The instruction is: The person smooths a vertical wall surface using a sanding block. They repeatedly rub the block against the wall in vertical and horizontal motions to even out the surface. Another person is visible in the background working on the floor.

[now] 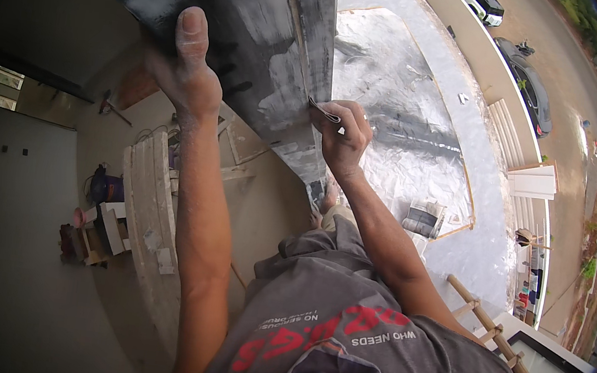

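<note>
Left hand [187, 70] flat against dark beam [260, 23] (fingers spread); right hand [343, 136] fingers pinching sandpaper [323, 110] at beam's edge.

We count two hands, the left hand [187, 70] and the right hand [342, 138], one dark wall edge [272, 40], one folded sandpaper piece [323, 110], two parked cars at upper right [527, 84], and one bamboo ladder at lower right [500, 345].
</note>
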### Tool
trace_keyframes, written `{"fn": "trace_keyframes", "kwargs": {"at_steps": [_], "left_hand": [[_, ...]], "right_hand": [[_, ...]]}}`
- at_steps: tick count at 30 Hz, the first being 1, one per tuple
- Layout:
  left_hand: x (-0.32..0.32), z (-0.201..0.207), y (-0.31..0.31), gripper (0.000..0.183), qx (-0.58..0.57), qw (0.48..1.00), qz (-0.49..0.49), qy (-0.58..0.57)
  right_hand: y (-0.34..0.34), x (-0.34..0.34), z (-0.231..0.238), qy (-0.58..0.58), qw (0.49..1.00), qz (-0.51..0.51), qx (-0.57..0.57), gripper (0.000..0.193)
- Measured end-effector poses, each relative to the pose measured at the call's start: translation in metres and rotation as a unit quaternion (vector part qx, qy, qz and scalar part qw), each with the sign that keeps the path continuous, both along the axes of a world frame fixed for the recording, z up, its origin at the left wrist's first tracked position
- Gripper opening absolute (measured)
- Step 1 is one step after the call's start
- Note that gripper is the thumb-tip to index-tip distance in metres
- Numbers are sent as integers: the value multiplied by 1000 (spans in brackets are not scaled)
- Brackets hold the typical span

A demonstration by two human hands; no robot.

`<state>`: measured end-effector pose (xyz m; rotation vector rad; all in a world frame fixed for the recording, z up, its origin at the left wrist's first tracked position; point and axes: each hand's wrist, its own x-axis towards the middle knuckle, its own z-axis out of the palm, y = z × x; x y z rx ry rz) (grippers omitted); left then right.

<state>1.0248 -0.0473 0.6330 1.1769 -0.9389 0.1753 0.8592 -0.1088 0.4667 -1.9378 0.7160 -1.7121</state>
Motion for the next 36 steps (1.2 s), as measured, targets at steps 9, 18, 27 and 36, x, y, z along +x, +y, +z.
{"fn": "trace_keyframes", "kwargs": {"at_steps": [9, 18, 27, 36], "left_hand": [[1, 0, 2, 67, -17, 1000, -4, 22], [34, -27, 2, 82, 22, 997, -50, 63], [27, -28, -2, 85, 76, 988, -13, 134], [-13, -10, 46, 56, 8, 981, 160, 113]], "right_hand": [[15, -49, -70, 133, 967, 9, 218, 19], [25, -32, 27, 57, 973, 181, 132, 29], [58, -102, -49, 115, 895, 158, 401, 39], [30, -110, -40, 81, 865, 134, 476, 44]]}}
